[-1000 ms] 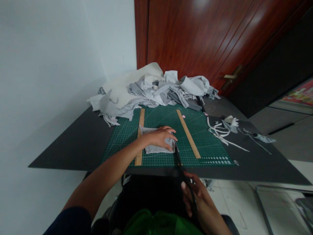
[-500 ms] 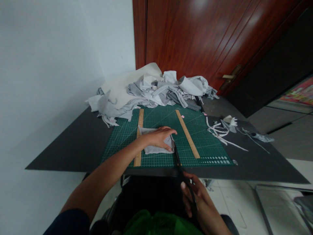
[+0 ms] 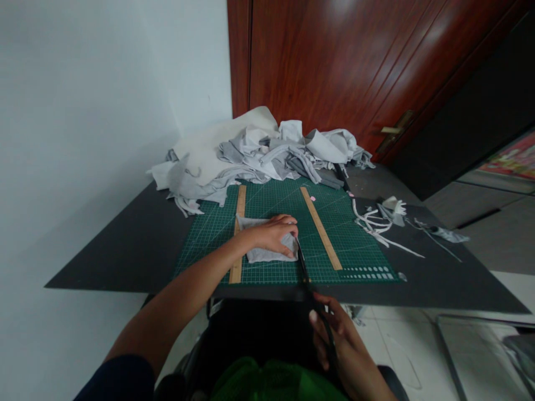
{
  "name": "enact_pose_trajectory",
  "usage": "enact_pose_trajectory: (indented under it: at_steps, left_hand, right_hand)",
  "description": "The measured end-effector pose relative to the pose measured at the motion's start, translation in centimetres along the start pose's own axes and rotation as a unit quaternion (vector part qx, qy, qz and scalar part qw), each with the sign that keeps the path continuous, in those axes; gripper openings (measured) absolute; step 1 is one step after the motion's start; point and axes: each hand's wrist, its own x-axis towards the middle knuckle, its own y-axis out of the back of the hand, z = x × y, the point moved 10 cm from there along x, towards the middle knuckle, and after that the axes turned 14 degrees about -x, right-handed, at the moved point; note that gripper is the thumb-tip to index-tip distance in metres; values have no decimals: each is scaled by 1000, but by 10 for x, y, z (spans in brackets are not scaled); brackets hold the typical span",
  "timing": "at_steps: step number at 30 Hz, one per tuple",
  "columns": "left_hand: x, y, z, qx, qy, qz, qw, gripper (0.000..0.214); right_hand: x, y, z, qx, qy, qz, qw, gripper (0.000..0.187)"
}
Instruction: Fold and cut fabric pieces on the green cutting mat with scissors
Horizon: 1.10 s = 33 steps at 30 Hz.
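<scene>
A piece of grey fabric [image 3: 263, 254] lies flat on the green cutting mat [image 3: 276, 203], its left edge over a wooden ruler [image 3: 236, 270]. My left hand [image 3: 278, 235] rests on the fabric and grips it, fingers bent in at its right edge. Black scissors [image 3: 304, 275] are in my right hand [image 3: 334, 328], which is closed around the handles below the table's front edge. Their blades point away from me, along the fabric's right edge close to my left fingertips. My left hand hides part of the fabric.
A second wooden ruler [image 3: 321, 228] slants across the mat to the right. Behind lies a heap of grey and white fabric scraps [image 3: 271, 153]. Thin white strips [image 3: 374, 225] and small scraps are at the right of the black tabletop [image 3: 443, 278]. A wooden door [image 3: 313, 67] stands behind.
The fingers of my left hand have drawn in from stretched out to bent at the fabric's right edge. The scissors and my right hand have barely moved.
</scene>
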Motion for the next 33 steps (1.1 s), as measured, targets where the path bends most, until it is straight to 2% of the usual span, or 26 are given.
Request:
enact_pose_trajectory:
  at_steps: [9,14,21,25,29,33]
  left_hand:
    - [0,0,-2,1,15,-6,1000,55]
    - [-1,0,-4,-2,18,-3,1000,55]
    - [-3,4,6,38,31,9,999,54]
    - [-5,-7,25,59,38,4,998,54]
    - [-9,-27,44,86,37,-9,996,60]
    - [-11,-39,54,97,36,-28,994,64]
  right_hand:
    - [-2,0,-4,7,-6,2,1000,65]
    - [-2,2,-7,18,3,22,1000,65]
    - [-2,5,-2,25,-12,5,1000,63]
    - [-13,18,6,22,-31,13,999,65]
    - [-28,30,20,23,-57,16,998,66]
    - [-37,35,26,15,-61,11,998,63]
